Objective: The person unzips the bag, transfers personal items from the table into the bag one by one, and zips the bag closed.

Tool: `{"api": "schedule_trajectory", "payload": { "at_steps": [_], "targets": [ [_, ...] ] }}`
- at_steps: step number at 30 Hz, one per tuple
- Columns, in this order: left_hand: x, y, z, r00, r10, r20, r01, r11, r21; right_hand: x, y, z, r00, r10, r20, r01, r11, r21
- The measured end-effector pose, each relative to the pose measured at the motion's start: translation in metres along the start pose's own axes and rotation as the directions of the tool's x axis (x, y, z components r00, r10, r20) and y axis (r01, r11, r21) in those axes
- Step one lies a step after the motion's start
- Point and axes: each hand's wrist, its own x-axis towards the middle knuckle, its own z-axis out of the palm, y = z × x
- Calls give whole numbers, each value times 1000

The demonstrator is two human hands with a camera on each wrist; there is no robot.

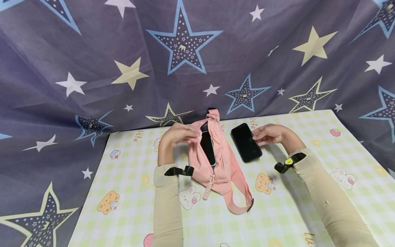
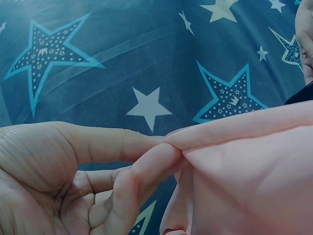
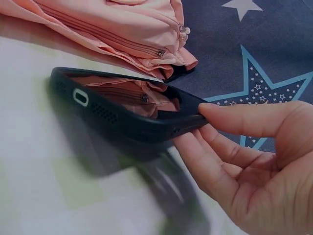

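Note:
A pink waist bag [image 1: 225, 175] lies on the table with its main zip open. Inside the opening shows a phone [image 1: 207, 148] with a dark screen and a light rim. My left hand [image 1: 180, 134] pinches the bag's fabric edge between thumb and fingers, as the left wrist view [image 2: 98, 181] shows close up. To the right of the bag, my right hand [image 1: 269, 134] grips a second phone [image 1: 246, 142] in a black case by its right edge. In the right wrist view this black phone [image 3: 132, 117] is tilted over the tablecloth, its screen reflecting the bag.
The table has a green-and-white checked cloth [image 1: 129, 192] with cartoon animals. A dark curtain with stars [image 1: 185, 85] hangs right behind its far edge. The bag's strap [image 1: 239, 206] loops toward the front, and a braided zip pull [image 1: 208, 187] hangs from the zip.

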Motion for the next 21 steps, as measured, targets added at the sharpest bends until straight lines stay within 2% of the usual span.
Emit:
{"api": "schedule_trajectory", "payload": {
  "at_steps": [10,21],
  "targets": [
    [0,-1,-1,1000,-9,-5,9,1000,-16,-1,4,-1,999,-46,-23,46,999,10],
    [1,-1,-2,1000,-12,-1,12,1000,-6,-5,-1,7,994,-110,-16,111,988,110]
  ]
}}
